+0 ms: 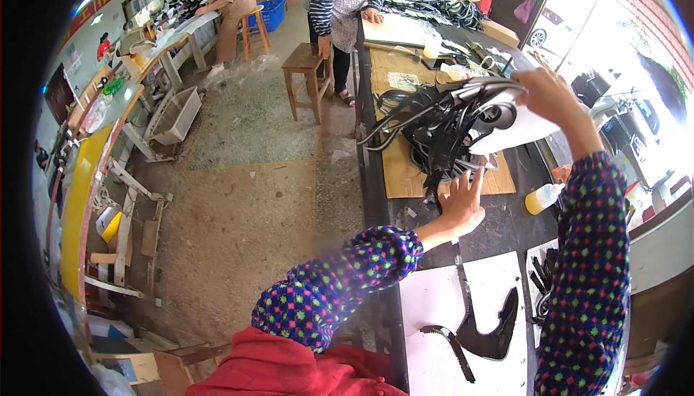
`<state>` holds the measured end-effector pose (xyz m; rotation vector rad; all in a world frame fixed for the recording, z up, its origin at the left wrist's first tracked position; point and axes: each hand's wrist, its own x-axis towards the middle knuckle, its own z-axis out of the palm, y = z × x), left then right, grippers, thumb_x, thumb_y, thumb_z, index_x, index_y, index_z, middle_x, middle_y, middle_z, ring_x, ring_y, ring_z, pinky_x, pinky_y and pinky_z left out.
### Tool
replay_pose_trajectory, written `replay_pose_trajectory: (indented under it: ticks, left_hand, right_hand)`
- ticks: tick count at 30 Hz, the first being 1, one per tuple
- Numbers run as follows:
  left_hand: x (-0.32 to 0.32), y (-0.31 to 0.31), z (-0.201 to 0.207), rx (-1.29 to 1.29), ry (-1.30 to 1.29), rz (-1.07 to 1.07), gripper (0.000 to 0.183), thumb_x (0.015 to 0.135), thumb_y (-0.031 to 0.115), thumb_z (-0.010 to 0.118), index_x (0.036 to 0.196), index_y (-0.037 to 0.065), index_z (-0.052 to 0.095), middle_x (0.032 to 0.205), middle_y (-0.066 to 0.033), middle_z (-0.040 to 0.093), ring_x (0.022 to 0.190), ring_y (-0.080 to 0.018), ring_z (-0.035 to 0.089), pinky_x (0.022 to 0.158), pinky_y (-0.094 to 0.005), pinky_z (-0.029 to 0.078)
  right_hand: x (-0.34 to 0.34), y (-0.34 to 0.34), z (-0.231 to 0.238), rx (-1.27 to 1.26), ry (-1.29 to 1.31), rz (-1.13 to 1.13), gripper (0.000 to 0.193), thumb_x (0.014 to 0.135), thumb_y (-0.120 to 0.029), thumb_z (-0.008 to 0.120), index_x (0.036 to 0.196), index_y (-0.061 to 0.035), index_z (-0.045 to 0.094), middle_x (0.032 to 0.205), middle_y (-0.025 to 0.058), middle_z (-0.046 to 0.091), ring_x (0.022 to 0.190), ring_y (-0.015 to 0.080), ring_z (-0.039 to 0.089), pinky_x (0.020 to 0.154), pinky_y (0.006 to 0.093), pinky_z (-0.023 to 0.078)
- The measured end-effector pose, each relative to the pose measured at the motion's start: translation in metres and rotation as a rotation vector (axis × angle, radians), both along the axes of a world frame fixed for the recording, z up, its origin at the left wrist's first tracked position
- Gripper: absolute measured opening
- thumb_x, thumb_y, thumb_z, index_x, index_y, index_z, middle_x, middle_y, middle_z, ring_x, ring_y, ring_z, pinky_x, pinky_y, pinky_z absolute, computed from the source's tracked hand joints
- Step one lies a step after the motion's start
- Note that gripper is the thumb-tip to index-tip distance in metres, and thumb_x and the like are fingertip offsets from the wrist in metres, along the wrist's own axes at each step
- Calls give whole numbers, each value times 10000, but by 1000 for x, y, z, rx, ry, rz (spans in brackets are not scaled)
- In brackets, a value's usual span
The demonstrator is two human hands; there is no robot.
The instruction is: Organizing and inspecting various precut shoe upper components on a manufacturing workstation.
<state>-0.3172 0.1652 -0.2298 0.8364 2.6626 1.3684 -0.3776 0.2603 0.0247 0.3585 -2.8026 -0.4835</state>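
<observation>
My left hand (pixel 463 206) is open, fingers spread, at the near edge of a tangled pile of black, shiny, leather-like strips (pixel 441 125). The pile lies on a brown cardboard sheet (pixel 397 175). Raised at its right side, my right hand (pixel 548 96) is closed on the ends of some black strips, which arch up from the heap; its fingertips are partly hidden. A white sheet (pixel 524 130) sits below that hand, partly under the strips. Nearer me, black cut pieces (pixel 491 338) with curved, narrow arms lie on a white board (pixel 423 302).
A bottle of yellowish liquid (pixel 543 198) stands right of the cardboard. More black pieces (pixel 546 273) lie beside my right sleeve. Across the dark table, a person (pixel 350 5) stands by a wooden stool (pixel 305 74). Farther back is another strip heap (pixel 434 2).
</observation>
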Motion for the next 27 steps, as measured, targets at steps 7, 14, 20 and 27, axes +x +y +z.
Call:
replay_pose_trajectory:
  ticks: [7, 14, 20, 27]
  left_hand:
    - [29, -40, -1, -106, 575, 63, 668, 782, 19, 580, 1417, 77, 380, 1452, -228, 318, 1398, -386, 208, 1114, -522, 192]
    - [52, -66, 0, -106, 612, 29, 612, 776, 145, 633, 1358, 64, 465, 1450, -227, 321, 1359, -406, 263, 1073, -576, 220]
    - [80, -56, -64, -109, 287, -99, 580, 841, 240, 624, 1365, 64, 447, 1442, -207, 340, 1332, -404, 302, 1030, -559, 252]
    - [81, -59, -94, -107, 318, -97, 475, 965, 304, 465, 1355, 35, 438, 1414, -142, 405, 1346, -293, 322, 1051, -487, 231]
  right_hand:
    - [12, -48, 91, 36, 1, -166, 512, 674, -108, 740, 1164, -102, 591, 1131, 122, 587, 1088, 301, 559, 912, 400, 458]
    - [33, -75, 143, 93, -64, -287, 572, 605, -52, 788, 1143, -21, 597, 1095, 168, 599, 1068, 322, 568, 904, 389, 449]
    - [2, -86, 146, 89, -124, -313, 639, 574, -79, 811, 1156, -25, 554, 1122, 156, 572, 1082, 345, 534, 921, 388, 434]
    - [-37, -59, 163, -190, 212, -143, 449, 640, -79, 677, 1071, 8, 586, 1040, 176, 569, 1001, 315, 556, 871, 382, 438]
